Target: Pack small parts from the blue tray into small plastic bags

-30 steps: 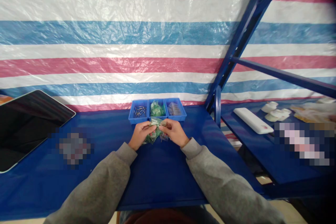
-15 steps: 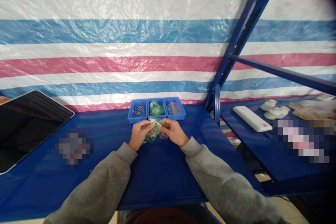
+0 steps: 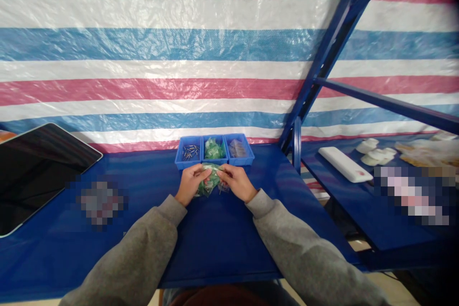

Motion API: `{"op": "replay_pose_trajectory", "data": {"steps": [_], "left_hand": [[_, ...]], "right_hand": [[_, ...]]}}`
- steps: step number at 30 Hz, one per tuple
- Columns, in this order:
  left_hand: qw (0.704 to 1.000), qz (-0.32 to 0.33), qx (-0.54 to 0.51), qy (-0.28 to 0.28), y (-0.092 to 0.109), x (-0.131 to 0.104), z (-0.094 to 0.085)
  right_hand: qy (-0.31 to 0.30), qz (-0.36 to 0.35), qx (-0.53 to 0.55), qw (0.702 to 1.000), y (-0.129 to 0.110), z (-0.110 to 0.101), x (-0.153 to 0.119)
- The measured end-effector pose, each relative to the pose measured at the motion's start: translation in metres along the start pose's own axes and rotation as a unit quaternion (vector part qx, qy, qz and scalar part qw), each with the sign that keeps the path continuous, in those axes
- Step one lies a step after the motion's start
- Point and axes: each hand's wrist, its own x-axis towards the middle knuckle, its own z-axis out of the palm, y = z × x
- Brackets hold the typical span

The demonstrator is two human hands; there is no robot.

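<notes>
A small green see-through plastic bag (image 3: 208, 185) is held between my two hands, just in front of the blue bins. My left hand (image 3: 189, 185) pinches its upper left side with thumb and fingers. On the upper right side, my right hand (image 3: 239, 183) has the bag pinched the same way. Small light-coloured pieces show through the plastic, too small to name. A clear bit of plastic sticks out below my right fingers. Behind the hands, the left bin (image 3: 178, 162) holds several thin metal pins (image 3: 190, 153), and green plastic bags (image 3: 214, 149) fill the middle one.
Clear plastic bags (image 3: 237, 149) lie in the right bin (image 3: 250, 158). A dark-screened tablet (image 3: 39, 172) lies at left by a blurred patch. Across a gap, the right-hand table (image 3: 358, 201) carries a white power bank (image 3: 344, 164) and white plastic parts (image 3: 379, 156). A blue metal frame (image 3: 330, 48) rises between.
The bag's upper edge lies flatter between my fingers, and the white strip that showed there is less visible. Both hands stay in nearly the same place.
</notes>
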Motion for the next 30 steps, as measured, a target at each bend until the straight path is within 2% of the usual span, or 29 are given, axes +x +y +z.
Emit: {"op": "replay_pose_trajectory", "data": {"steps": [8, 14, 20, 25, 30], "left_hand": [[1.0, -0.001, -0.003, -0.016, -0.0003, -0.0013, -0.0004], [1.0, 0.018, -0.012, 0.009, 0.0018, -0.0016, 0.0022], [0.999, 0.019, -0.027, -0.007, 0.0011, -0.002, 0.0018], [0.999, 0.002, -0.035, -0.012, 0.0, -0.0012, 0.0012], [0.999, 0.014, 0.009, -0.032, 0.0027, -0.0001, -0.0017]], "right_hand": [[0.056, -0.035, -0.049, 0.997, -0.0032, -0.0042, 0.0021], [0.04, -0.047, -0.055, 0.997, -0.0046, -0.0048, 0.0019], [0.007, -0.063, -0.046, 0.997, -0.0051, -0.0046, 0.0017], [0.005, -0.057, -0.04, 0.998, -0.0026, -0.0028, 0.0012], [-0.007, -0.037, -0.009, 0.999, -0.0049, 0.0001, -0.0024]]}}
